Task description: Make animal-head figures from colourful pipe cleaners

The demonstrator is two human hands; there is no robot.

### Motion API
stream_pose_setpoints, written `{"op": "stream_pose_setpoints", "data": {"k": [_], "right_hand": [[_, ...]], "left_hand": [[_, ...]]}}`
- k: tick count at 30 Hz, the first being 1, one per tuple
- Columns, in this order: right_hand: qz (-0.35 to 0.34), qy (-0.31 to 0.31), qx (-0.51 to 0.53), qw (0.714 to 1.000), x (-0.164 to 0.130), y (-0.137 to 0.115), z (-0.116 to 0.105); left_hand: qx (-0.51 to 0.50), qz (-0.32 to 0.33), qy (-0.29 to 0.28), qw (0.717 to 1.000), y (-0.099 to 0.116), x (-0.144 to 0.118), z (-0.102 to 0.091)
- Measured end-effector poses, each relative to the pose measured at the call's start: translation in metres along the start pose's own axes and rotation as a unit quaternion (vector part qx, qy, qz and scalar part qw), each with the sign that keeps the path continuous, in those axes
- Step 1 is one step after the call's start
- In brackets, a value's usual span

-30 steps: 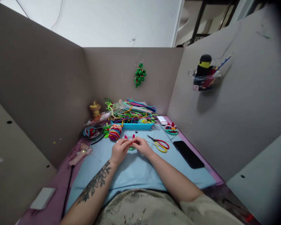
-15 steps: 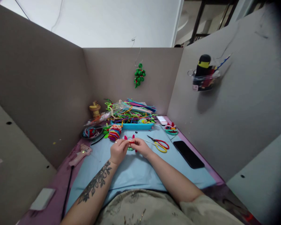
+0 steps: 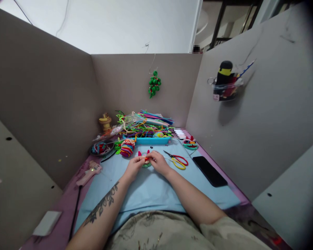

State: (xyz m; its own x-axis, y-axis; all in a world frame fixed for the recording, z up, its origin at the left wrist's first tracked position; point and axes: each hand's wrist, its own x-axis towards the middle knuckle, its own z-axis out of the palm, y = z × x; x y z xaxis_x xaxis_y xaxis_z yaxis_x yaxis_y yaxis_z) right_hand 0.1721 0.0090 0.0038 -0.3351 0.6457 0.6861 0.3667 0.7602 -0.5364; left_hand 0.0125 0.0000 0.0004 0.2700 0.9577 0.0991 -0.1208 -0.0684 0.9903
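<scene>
While the left hand (image 3: 134, 167) pinches a small orange-red piece (image 3: 146, 158) (exact shape unclear), the right hand (image 3: 159, 162) also grips it; scissors (image 3: 173, 157) lie nearby.

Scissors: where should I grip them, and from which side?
Take the scissors by the red handle and yellow handle, probably coming from the near right: both handles lie toward that side, while the dark blades point away and left.
</scene>
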Motion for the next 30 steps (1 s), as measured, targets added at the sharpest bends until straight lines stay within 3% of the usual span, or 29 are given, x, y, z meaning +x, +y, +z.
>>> {"op": "stream_pose_setpoints", "data": {"k": [4,7,9,11,14,16,19,22,30], "right_hand": [[-0.035,-0.035,-0.046,0.998,-0.001,-0.003,0.001],[-0.023,-0.033,-0.039,0.998,-0.002,-0.004,0.003],[0.009,-0.016,-0.014,1.0,-0.003,-0.002,0.005],[0.068,0.007,0.029,0.997,-0.003,0.002,0.007],[0.18,0.023,0.139,0.973,-0.002,0.008,0.011],[0.232,0.011,0.227,0.946,-0.001,0.01,0.013],[0.259,-0.005,0.328,0.908,0.0,0.009,0.014],[0.271,-0.015,0.381,0.884,0.0,0.006,0.013],[0.271,-0.045,0.4,0.874,0.001,-0.002,0.008]], "left_hand": [[-0.074,-0.083,-0.049,0.993,0.004,-0.002,-0.007],[-0.051,-0.088,-0.065,0.993,0.004,-0.001,-0.011],[0.021,-0.036,-0.043,0.998,0.003,0.0,-0.012],[0.137,0.068,0.011,0.988,0.001,0.001,-0.01],[0.317,0.235,0.071,0.916,0.0,-0.002,-0.008],[0.395,0.303,0.082,0.863,-0.001,-0.004,-0.008],[0.466,0.351,0.1,0.806,-0.002,-0.007,-0.009],[0.502,0.369,0.113,0.774,0.0,-0.009,-0.01],[0.502,0.403,0.118,0.756,0.002,-0.01,-0.011]]}}
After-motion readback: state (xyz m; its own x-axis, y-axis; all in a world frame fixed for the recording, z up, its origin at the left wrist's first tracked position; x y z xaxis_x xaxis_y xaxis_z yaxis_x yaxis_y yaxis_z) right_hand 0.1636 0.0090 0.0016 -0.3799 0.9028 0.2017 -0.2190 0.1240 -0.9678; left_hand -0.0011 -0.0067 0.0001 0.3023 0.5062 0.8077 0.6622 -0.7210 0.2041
